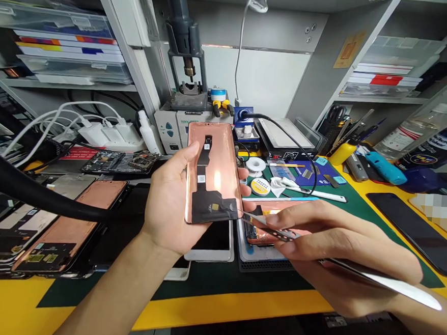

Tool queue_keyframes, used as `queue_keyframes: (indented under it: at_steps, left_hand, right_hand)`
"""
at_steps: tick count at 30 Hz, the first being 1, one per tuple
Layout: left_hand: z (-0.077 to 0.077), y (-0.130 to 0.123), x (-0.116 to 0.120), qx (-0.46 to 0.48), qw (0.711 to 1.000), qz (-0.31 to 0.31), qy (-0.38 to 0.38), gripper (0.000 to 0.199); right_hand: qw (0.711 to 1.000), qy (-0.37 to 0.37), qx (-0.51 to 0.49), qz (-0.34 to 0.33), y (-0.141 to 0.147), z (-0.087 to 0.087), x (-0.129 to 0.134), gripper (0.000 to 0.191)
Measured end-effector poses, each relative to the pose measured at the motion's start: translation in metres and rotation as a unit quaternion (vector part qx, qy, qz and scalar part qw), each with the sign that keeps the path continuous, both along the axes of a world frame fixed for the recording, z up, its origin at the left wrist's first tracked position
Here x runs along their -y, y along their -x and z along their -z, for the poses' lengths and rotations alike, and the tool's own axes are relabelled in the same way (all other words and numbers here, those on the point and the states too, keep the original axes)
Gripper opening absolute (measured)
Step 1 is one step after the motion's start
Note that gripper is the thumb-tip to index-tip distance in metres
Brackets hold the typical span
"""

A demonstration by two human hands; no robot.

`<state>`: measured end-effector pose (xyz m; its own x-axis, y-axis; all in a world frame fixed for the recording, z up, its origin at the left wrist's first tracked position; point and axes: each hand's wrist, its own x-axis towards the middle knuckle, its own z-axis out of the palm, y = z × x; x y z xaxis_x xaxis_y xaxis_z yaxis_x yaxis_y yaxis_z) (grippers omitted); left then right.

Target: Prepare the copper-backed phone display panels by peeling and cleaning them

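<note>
My left hand (175,205) is wrapped round a phone screen (218,162), held upright with its copper-coloured back facing me. A black flex cable runs down that back to a wide black strip along the lower edge. Between the thumb and fingers of my right hand (336,247) are metal tweezers (287,235), their tips at the lower right corner of the screen. Whether the tips touch the black strip, I cannot tell. Behind the tweezers, partly hidden, an opened phone (270,206) with copper-coloured parts lies on a pale tray.
Several phone screens (94,199) lie at the left, under a thick black hose (53,191). A white phone (210,245) is below my left hand. Solder wire (255,165), a round tin (261,186) and a white-handled tool (321,192) lie on the green mat. A dark phone (414,227) rests right.
</note>
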<state>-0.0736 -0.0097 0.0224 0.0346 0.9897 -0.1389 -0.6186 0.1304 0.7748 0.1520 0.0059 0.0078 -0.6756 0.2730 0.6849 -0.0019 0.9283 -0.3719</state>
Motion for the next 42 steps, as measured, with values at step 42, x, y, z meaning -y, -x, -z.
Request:
queue_keyframes:
  at_steps: [42]
  left_hand:
    - [0.001, 0.001, 0.000, 0.084, 0.996, 0.015, 0.020, 0.044]
  right_hand:
    - [0.997, -0.051, 0.026, 0.047, -0.005, 0.009, 0.013, 0.042]
